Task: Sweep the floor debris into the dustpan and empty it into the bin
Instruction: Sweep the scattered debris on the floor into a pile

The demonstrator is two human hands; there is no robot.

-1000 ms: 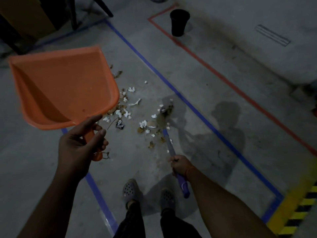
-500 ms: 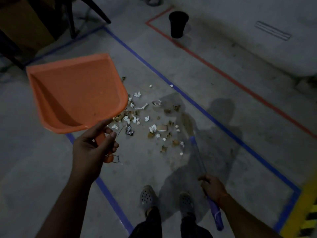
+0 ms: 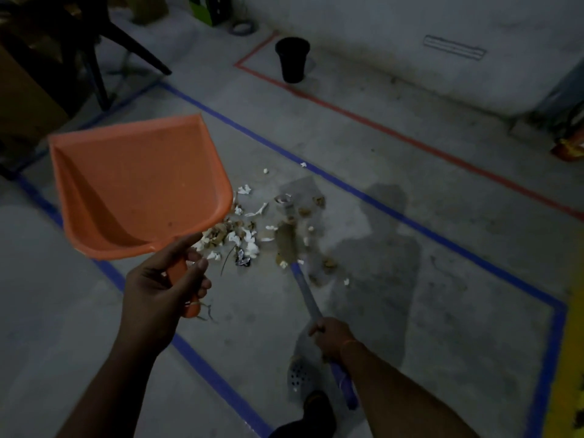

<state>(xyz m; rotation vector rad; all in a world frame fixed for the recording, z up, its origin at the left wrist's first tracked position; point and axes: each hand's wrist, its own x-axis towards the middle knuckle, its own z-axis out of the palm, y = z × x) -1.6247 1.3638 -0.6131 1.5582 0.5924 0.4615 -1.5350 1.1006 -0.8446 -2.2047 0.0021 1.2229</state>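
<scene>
Since half a second ago the broom head has swung back into the debris, and the right hand has come nearer the pile. That hand grips the blue broom handle; the left hand holds the orange dustpan by its handle, raised off the floor left of the debris and empty. The debris, white scraps and brown bits, lies scattered inside the blue tape. The black bin stands far beyond the debris, with bare concrete between.
</scene>
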